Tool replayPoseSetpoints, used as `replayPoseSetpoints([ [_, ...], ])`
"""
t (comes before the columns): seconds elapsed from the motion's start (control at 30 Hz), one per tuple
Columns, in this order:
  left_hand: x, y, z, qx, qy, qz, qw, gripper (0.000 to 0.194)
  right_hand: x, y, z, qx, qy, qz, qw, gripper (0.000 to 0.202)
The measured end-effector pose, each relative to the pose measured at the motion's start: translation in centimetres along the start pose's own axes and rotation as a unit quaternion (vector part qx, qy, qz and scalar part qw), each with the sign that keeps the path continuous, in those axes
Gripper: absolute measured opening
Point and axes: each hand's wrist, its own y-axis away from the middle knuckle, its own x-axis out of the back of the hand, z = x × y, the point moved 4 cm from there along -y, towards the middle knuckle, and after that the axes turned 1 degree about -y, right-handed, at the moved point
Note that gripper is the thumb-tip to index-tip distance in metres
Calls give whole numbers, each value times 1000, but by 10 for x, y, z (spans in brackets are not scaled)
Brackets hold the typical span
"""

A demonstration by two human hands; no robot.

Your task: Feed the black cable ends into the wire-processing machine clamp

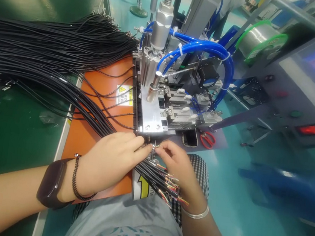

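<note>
A thick bundle of black cables [90, 112] runs from the left under my left hand [116, 157]; its stripped ends with coloured wires [171, 186] fan out beyond the hand. The left thumb and index finger pinch a small metallic piece [153, 146] at the front edge of the machine [150, 113]. My right hand [176, 162] is closed at the fingertips on thin wires at that same piece. Both hands nearly meet there. The palm side of the left hand is hidden.
Blue air hoses [202, 47] arch over the machine. A phone [190, 137] and red-handled cutters [207, 139] lie right of it. A large cable pile [54, 45] covers the left. Above right hangs a solder wire spool [261, 42], near a control box [306, 85].
</note>
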Motion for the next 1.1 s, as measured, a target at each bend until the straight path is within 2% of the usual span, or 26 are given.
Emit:
replayPoseSetpoints([
  [0.1,-1,-1,-1,-12,-10,-9,1000,33,-3,0,5,-62,-101,-42,992,15],
  [0.23,-3,-4,-1,-13,-15,-24,1000,34,-5,-4,8,-85,-160,-36,983,12],
  [0.4,-6,-5,-2,-7,-26,-41,999,34,-9,-8,9,-93,-168,-18,981,11],
  [0.6,-8,-5,-2,-16,-49,-52,997,35,-6,-9,9,-94,-128,4,987,8],
  [0.9,-7,-5,2,-15,-64,-59,996,43,-6,-7,10,-70,-185,26,980,12],
  [1.1,-6,-5,4,-11,-73,-66,995,44,-5,-7,7,-56,-131,34,989,13],
])
